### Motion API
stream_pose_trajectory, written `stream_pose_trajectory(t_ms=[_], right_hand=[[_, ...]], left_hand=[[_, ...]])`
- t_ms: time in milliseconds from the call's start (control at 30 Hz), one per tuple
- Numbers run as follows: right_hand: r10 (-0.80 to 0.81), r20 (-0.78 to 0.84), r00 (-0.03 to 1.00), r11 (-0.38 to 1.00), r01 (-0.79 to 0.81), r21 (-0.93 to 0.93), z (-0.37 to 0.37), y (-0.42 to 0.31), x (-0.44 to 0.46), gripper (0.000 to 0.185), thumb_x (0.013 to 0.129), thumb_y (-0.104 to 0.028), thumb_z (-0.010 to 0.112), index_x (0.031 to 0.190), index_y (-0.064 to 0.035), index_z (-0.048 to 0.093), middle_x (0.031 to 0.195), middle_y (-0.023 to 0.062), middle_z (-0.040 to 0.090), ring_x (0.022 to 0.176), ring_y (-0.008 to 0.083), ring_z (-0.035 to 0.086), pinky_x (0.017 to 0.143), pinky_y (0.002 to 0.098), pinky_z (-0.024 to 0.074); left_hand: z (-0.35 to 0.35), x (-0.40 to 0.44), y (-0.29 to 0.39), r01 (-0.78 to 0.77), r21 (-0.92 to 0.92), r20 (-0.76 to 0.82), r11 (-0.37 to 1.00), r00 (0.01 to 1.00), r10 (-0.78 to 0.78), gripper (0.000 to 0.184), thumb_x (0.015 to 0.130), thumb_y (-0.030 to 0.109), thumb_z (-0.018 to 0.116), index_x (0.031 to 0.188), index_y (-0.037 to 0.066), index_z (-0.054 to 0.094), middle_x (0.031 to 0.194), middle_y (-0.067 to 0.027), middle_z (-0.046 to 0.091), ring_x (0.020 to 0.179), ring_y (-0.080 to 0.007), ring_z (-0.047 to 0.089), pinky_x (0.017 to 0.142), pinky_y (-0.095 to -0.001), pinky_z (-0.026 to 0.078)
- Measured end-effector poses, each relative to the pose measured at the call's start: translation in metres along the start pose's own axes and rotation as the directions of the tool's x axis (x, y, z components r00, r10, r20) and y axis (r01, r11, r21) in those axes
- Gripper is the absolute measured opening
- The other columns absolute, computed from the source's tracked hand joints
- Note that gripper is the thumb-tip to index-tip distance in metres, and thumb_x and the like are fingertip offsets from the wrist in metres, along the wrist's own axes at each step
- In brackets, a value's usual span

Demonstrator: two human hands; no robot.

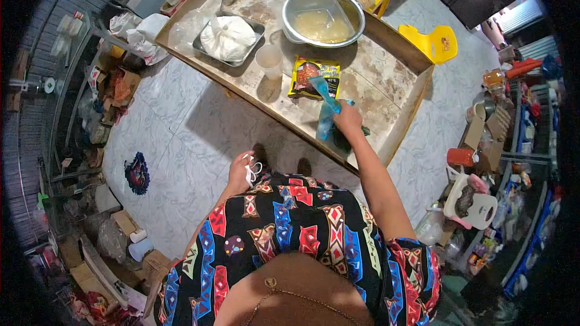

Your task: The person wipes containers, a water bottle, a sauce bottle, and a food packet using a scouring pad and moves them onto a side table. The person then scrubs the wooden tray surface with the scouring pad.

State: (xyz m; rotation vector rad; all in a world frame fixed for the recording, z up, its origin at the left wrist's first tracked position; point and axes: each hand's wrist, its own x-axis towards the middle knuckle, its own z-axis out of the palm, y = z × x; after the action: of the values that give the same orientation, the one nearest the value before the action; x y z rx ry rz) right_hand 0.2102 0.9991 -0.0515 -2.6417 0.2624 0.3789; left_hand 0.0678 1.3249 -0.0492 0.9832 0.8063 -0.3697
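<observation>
My right hand (347, 119) is closed on a crumpled, see-through blue plastic piece (325, 122), probably a bag, over the near edge of the tray-like table. Its upper end overlaps a yellow and black food packet (300, 76) lying flat. Beneath my right hand is a dark object (342, 140), mostly hidden. My left hand (239, 176) hangs in front of my body, away from the table, with its fingers closed on a white looped cord (256, 169). Left of the packet stands a translucent plastic cup (269, 60).
On the wooden-rimmed table (386, 78) stand a metal basin (359, 23) holding a clear container with yellowish liquid, and a metal tray (249, 53) with a white bag (226, 37). A yellow chair (446, 43) adjoins the far right corner. Crowded shelves line both sides.
</observation>
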Motion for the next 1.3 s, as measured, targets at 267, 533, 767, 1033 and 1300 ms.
stream_pose_trajectory(t_ms=[267,533,767,1033,1300], right_hand=[[0.053,-0.192,0.98,0.994,-0.034,0.1,-0.051,0.034,-0.011,0.031,0.067,-0.014,0.054,0.097,-0.0105,0.061,0.091,0.02,0.061,0.085,0.0372,0.058,0.072,0.0455,0.0461],[0.215,-0.325,0.921,0.97,-0.163,0.179,-0.109,0.076,-0.096,0.036,0.069,-0.017,0.052,0.104,-0.0119,0.057,0.089,0.0216,0.061,0.086,0.0405,0.057,0.072,0.0468,0.0446],[0.473,-0.433,0.767,0.881,-0.399,0.255,-0.097,0.102,-0.211,0.029,0.069,-0.014,0.053,0.098,-0.0112,0.05,0.084,0.0243,0.06,0.082,0.0445,0.055,0.069,0.0504,0.0426],[0.628,-0.385,0.676,0.776,-0.581,0.245,-0.097,0.132,-0.29,0.032,0.068,-0.013,0.06,0.099,-0.0084,0.054,0.086,0.0212,0.061,0.085,0.0401,0.057,0.071,0.0463,0.0442],[0.658,-0.429,0.619,0.752,-0.567,0.336,-0.111,0.281,-0.305,0.031,0.069,-0.014,0.06,0.098,-0.0067,0.058,0.084,0.0199,0.061,0.084,0.0389,0.057,0.073,0.0464,0.0439]], left_hand=[[-0.006,-0.014,0.005,0.027,0.032,-0.111,0.999,0.994,-0.023,0.024,0.088,0.029,0.054,0.087,0.005,0.056,0.057,0.0007,0.045,0.045,-0.0093,0.043,0.038,-0.0236,0.035],[0.006,-0.013,-0.005,-0.092,0.247,-0.1,0.965,0.988,0.12,0.039,0.085,0.042,0.057,0.062,0.011,0.046,0.053,0.0011,0.04,0.045,-0.0107,0.041,0.038,-0.0266,0.033],[0.051,-0.011,-0.014,-0.152,0.483,0.173,0.862,0.982,0.077,0.036,0.083,0.038,0.061,0.061,0.01,0.051,0.053,0.0032,0.043,0.043,-0.0072,0.038,0.04,-0.0254,0.03],[0.12,0.0,-0.023,-0.403,0.456,0.346,0.793,0.902,0.259,0.038,0.084,0.032,0.061,0.058,0.005,0.054,0.051,0.0014,0.048,0.046,-0.0055,0.041,0.041,-0.0243,0.03],[0.242,-0.046,-0.099,-0.557,0.581,0.515,0.593,0.816,0.262,0.036,0.089,0.031,0.053,0.07,0.002,0.06,0.053,-0.0017,0.051,0.049,-0.0075,0.046,0.046,-0.0244,0.036]])
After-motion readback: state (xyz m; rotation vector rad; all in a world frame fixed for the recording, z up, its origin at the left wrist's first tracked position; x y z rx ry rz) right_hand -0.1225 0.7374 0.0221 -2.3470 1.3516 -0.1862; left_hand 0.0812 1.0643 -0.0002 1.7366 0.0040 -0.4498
